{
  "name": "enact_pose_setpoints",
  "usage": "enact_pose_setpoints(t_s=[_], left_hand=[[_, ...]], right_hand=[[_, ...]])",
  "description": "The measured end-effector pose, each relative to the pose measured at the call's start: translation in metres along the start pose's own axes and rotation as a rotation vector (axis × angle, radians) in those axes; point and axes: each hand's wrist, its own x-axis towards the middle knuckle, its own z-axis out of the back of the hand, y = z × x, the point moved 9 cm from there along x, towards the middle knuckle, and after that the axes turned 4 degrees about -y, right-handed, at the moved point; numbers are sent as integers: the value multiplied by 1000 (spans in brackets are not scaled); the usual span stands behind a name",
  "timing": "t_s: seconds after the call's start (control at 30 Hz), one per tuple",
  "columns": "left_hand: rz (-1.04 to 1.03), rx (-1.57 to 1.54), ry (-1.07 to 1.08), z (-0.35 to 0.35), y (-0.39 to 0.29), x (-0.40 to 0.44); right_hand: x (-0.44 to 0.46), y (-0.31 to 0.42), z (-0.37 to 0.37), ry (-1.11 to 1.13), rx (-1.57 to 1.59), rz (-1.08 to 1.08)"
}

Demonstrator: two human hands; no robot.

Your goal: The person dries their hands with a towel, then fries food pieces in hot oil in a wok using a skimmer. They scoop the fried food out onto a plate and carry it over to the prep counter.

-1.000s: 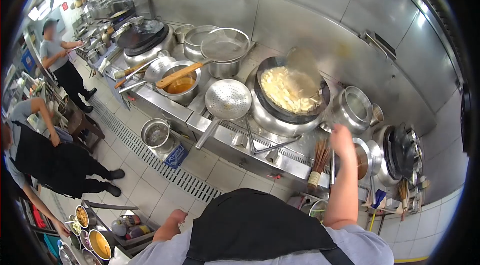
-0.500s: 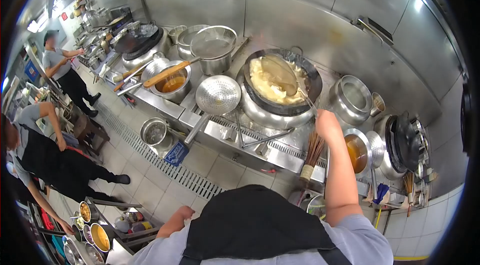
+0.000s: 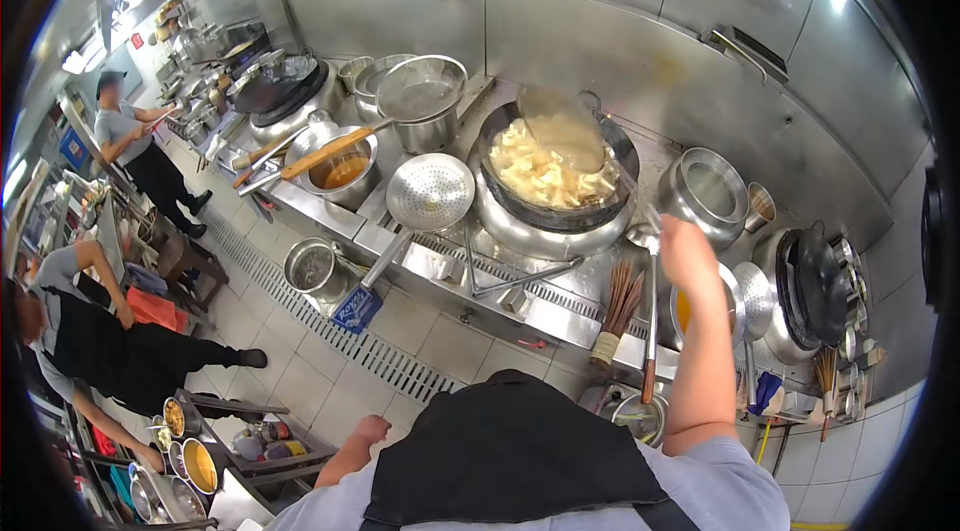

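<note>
My right hand [image 3: 690, 256] is closed around the handle of a wire-mesh skimmer [image 3: 568, 139], blurred by motion. The skimmer's bowl is over the back of a black wok [image 3: 500, 193], and pale yellow chunks of food [image 3: 545, 176] fill the wok below it. Under my right forearm lies a metal ladle [image 3: 652, 311] with a wooden end. Close by is a pot of orange liquid [image 3: 684, 313], partly covered by the forearm. My left hand [image 3: 370, 429] is low at my left side, fingers curled, with nothing visible in it.
A perforated strainer [image 3: 431, 193] and a bamboo brush [image 3: 618, 306] lie on the range's front edge. Left of the wok are a pot of brown liquid [image 3: 343, 173] and a sieve [image 3: 420, 89]. A metal pot [image 3: 315, 271] stands low near the floor drain. Two co-workers [image 3: 130, 331] are at left.
My right hand has moved right and slightly down with the skimmer. The skimmer's bowl has risen toward the wok's back, exposing more food. The ladle has come into view.
</note>
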Motion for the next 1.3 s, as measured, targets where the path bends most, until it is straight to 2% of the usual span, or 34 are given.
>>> enact_pose_setpoints(t_s=[0.03, 0.1, 0.2, 0.23, 0.33, 0.43, 0.53, 0.6, 0.67, 0.7, 0.73, 0.83, 0.9, 0.97, 1.03, 1.1, 1.13, 1.17, 1.2, 1.23, 1.3], left_hand=[[-141, 119, -73, -6, -7, 4], [-76, 81, -73, -11, -1, 12], [-116, 60, 5, -33, 2, 20], [-139, 60, 31, -35, -2, 20], [-35, 7, 80, -20, -6, 8], [-178, 107, 6, -28, -14, 5], [174, -243, -9, 18, -39, -49], [284, -394, -58, 28, -35, -52], [235, -386, -54, 4, -23, -49], [323, -409, -26, -6, -14, -51], [417, -434, 0, -16, -7, -56], [717, -521, 69, -53, 17, -84], [733, -522, 77, -70, 31, -97], [671, -509, 66, -52, 20, -99], [625, -500, 36, -37, 12, -105], [578, -491, 7, -24, 2, -107], [551, -485, -11, -18, -2, -107], [521, -477, -31, -12, -7, -104], [487, -481, -49, -7, -12, -101], [453, -480, -67, -3, -16, -98], [322, -575, -109, -5, -19, -85]], right_hand=[[-7, 3, 16, -5, 40, -9], [-8, 5, 18, -9, 82, -11], [3, -4, -45, 150, -101, -24], [3, -7, -48, 122, -99, -51], [4, -20, -19, 16, -34, -49], [4, -65, 33, -195, 80, -79], [17, -135, 67, -296, 9, -148], [25, -183, 82, -282, -83, -310], [38, -249, 75, -272, -147, -382], [42, -285, 68, -286, -156, -487], [43, -315, 57, -296, -161, -588], [49, -366, 16, -347, -96, -651], [72, -418, -54, -246, -198, -554], [90, -439, -97, -161, -222, -536], [74, -457, -162, -246, 1049, -1083], [66, -439, -145, -383, 1397, -1134], [56, -430, -131, -349, 1385, -1210], [46, -424, -110, -462, 1272, -1220], [41, -402, -80, -326, 1016, -1112], [39, -395, -61, -393, 933, -1029], [42, -368, -16, -240, 547, -826]])
